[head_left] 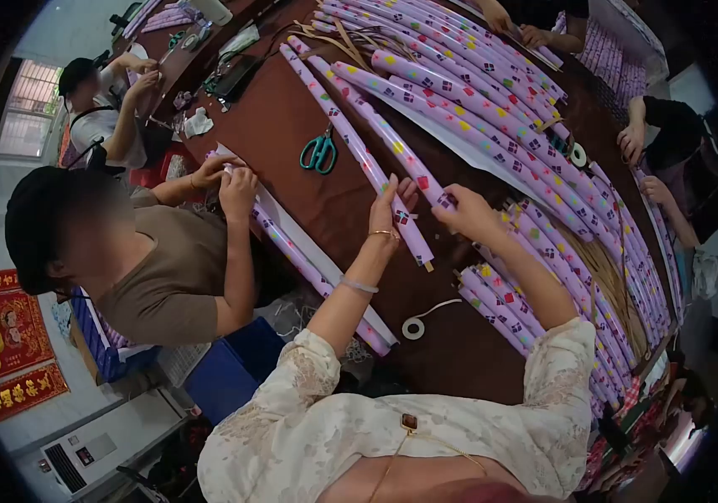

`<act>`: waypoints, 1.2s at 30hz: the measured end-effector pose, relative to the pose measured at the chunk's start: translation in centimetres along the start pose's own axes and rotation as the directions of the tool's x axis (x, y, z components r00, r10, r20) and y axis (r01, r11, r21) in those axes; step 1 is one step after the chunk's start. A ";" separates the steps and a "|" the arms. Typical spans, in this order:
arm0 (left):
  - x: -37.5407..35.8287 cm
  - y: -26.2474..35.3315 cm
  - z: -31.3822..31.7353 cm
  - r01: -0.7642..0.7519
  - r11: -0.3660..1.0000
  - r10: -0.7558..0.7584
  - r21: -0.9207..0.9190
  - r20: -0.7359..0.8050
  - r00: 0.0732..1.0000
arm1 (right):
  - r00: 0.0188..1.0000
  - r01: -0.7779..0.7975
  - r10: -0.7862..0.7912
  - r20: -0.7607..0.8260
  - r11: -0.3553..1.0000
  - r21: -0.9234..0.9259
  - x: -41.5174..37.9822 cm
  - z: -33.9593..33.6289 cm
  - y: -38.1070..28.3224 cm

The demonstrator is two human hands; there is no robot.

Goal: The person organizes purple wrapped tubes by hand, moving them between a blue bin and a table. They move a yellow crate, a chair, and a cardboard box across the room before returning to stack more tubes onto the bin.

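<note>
Two long purple patterned paper rolls lie side by side, pointing away from me. My left hand (pixel 394 208) is around the near part of the left roll (pixel 346 134), whose near end shows a small brown core. At the near end of the right roll (pixel 388 132), my right hand (pixel 468 211) has its fingers closed on it. Teal-handled scissors (pixel 318 152) rest on the brown table cover (pixel 250 126) left of the rolls. A white tape ring (pixel 413 328) with a loose strip lies nearer to me.
Many patterned rolls (pixel 493 126) are piled on the right, and shorter ones (pixel 501 306) lie near my right forearm. At left, a co-worker (pixel 174 251) handles another roll (pixel 292 251). Other people sit at the far left and right. A blue bin (pixel 233 365) stands below.
</note>
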State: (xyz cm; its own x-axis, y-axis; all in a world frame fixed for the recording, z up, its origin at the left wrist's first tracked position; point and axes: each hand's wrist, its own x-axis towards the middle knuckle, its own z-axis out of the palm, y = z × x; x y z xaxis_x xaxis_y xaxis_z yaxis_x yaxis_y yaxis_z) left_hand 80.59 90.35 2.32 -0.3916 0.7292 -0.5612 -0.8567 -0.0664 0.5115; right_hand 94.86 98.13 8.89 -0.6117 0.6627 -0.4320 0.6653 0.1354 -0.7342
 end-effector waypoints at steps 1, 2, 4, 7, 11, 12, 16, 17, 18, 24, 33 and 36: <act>1.0 0.1 -1.1 0.067 0.998 -0.067 -0.006 0.018 0.998 | 0.998 0.044 -0.048 0.031 0.993 0.112 -0.6 1.3 0.5; 2.0 0.1 -2.0 0.136 0.991 -0.135 -0.009 0.042 0.990 | 0.988 0.147 -0.144 -0.053 0.988 0.044 -1.3 2.3 0.9; 0.3 1.0 0.3 0.046 0.996 -0.028 -0.074 0.230 0.973 | 0.976 0.167 -0.158 -0.152 0.985 0.047 -3.1 3.5 -0.2; -0.7 1.8 0.6 0.026 0.999 -0.033 0.034 0.226 0.974 | 0.974 0.176 -0.125 -0.187 0.942 0.285 -4.6 4.2 -0.7; -3.8 2.4 0.6 -0.007 0.999 -0.002 0.031 0.296 0.955 | 0.956 0.229 -0.151 -0.251 0.920 0.319 -7.9 5.4 -1.6; -5.0 2.5 0.8 -0.051 0.996 0.030 0.072 0.274 0.961 | 0.928 0.283 -0.203 -0.314 0.930 0.236 -9.2 5.8 -2.0; -12.4 4.1 2.2 -0.236 0.958 0.176 0.166 0.314 0.933 | 0.908 0.337 -0.234 -0.348 0.901 0.272 -13.9 8.2 -3.1; -14.1 4.8 2.4 -0.267 0.943 0.186 0.197 0.354 0.917 | 0.918 0.330 -0.210 -0.336 0.876 0.352 -15.1 9.0 -3.3; -15.6 5.6 2.6 -0.313 0.924 0.209 0.221 0.396 0.894 | 0.927 0.325 -0.195 -0.320 0.845 0.425 -16.3 9.6 -4.2; -25.5 13.8 3.0 -0.599 0.775 0.393 0.201 0.589 0.706 | 0.780 0.620 -0.572 -0.255 0.646 0.445 -19.3 12.3 -11.3; -39.3 26.3 -14.5 -0.863 0.501 0.804 0.067 0.333 0.492 | 0.672 0.411 -0.689 0.271 0.652 0.637 -21.7 27.6 -25.6; -42.0 28.0 -21.6 -0.886 0.457 0.886 0.077 0.048 0.461 | 0.596 0.352 -0.695 0.402 0.676 0.647 -22.3 34.9 -28.1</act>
State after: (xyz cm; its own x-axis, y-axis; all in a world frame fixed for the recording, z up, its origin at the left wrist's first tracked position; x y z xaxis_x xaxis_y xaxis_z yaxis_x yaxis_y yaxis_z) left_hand 65.84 43.13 26.16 -0.9234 0.3100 0.2263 -0.0182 -0.6244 0.7809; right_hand 74.86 53.81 20.92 -0.9991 0.0052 0.0425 -0.0428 -0.1514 -0.9875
